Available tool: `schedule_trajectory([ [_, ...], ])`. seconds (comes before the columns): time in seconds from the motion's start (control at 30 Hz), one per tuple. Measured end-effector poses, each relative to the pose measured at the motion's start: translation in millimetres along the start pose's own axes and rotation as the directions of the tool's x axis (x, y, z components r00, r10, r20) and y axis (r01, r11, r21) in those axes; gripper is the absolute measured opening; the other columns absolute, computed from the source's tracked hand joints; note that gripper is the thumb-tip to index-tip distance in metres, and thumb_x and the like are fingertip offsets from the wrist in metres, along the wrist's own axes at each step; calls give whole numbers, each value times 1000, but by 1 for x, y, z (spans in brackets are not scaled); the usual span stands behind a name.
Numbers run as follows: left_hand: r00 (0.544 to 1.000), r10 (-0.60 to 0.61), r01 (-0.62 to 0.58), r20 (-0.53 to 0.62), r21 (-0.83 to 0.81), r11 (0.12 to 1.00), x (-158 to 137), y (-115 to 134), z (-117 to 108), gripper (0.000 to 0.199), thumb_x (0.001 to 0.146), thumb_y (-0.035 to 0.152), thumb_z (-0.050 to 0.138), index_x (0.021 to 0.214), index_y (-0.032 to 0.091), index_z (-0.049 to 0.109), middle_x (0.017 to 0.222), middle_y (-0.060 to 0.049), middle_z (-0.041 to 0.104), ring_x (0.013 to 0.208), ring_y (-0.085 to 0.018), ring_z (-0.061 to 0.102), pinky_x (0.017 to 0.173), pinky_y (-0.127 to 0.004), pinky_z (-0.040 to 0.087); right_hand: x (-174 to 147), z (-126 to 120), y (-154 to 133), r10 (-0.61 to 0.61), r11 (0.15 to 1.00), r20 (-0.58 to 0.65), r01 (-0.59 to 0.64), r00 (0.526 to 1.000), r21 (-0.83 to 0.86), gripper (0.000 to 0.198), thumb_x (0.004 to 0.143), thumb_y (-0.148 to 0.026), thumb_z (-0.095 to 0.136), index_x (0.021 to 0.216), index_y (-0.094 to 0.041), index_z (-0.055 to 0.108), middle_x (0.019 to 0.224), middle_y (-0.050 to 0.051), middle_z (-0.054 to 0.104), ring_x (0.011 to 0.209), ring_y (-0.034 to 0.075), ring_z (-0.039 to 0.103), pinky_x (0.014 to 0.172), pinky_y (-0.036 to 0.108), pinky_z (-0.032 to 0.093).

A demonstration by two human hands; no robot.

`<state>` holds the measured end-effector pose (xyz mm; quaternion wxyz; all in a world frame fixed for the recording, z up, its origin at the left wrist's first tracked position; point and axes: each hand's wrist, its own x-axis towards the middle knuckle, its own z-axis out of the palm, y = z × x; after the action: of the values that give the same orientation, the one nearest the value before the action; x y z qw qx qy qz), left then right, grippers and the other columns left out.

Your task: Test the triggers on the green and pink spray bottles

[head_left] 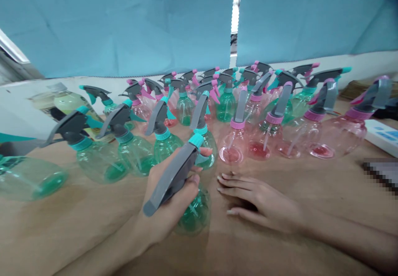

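Note:
My left hand [171, 193] is closed round the neck of a green spray bottle [195, 214] with a grey head and a turquoise nozzle. The bottle stands upright in front of me, nozzle turned away; its neck is hidden by my fingers. To the right of it my right hand [258, 199] lies palm down on the wooden table [248, 247], fingers stretched out, holding nothing. Beyond my hands stands a front row of spray bottles, with a green bottle [168, 145] on the left and a pink bottle [231, 145] on the right.
More green and pink spray bottles crowd the back, including a green one [226, 106]. A large bottle of pale liquid [70, 102] stands at the left rear. On the right are a white box [382, 135] and a pixelated dark object [382, 172]. Blue cloth [139, 27] hangs behind.

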<state>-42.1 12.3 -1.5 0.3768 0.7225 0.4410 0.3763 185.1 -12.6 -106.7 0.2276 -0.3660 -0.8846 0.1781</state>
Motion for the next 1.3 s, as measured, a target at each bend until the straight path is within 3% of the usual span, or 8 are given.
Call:
schedule_trajectory([
  [0.3,1000,22,-21,-16,61,998,-1,2,2,30,73,25,51,96,28,70,72,0,71,81,-22,67,74,-31,53,1,-1,0,12,999,31,-11,999,-41,48,97,-42,51,137,-17,52,145,8,49,137,21,40,115,41,32],
  [0.63,1000,-16,16,-1,81,997,-5,-1,-2,29,78,27,55,104,28,68,88,0,74,68,-18,63,69,-31,51,0,0,0,14,1000,0,-14,1000,6,47,95,-40,54,139,-22,51,145,7,49,137,23,42,114,44,33],
  [0.77,1000,-7,6,5,66,998,-4,3,-1,33,77,26,54,107,28,66,86,1,72,65,-17,60,68,-29,50,-1,0,1,15,1000,-6,-14,1000,22,47,95,-39,55,139,-23,51,146,6,48,137,23,42,114,43,33],
  [0.97,999,-39,38,11,38,999,-3,1,0,35,75,28,53,108,27,66,65,3,60,48,-15,46,51,-28,42,-2,1,2,13,999,-14,-13,1000,37,48,95,-38,56,140,-25,49,147,6,47,137,23,41,114,44,33],
  [1.13,999,-37,35,36,35,999,-3,1,0,35,74,27,53,107,28,65,59,5,51,47,-15,43,49,-28,38,-1,0,1,21,1000,-5,-21,1000,20,47,96,-40,54,139,-23,51,147,6,48,137,23,41,114,43,33],
  [1.3,998,-59,58,22,27,998,-3,3,0,37,72,27,52,106,29,65,62,4,53,48,-16,45,52,-29,42,-1,0,1,25,999,-12,-25,1000,41,47,95,-39,55,140,-25,50,146,5,48,136,23,42,114,43,34],
])
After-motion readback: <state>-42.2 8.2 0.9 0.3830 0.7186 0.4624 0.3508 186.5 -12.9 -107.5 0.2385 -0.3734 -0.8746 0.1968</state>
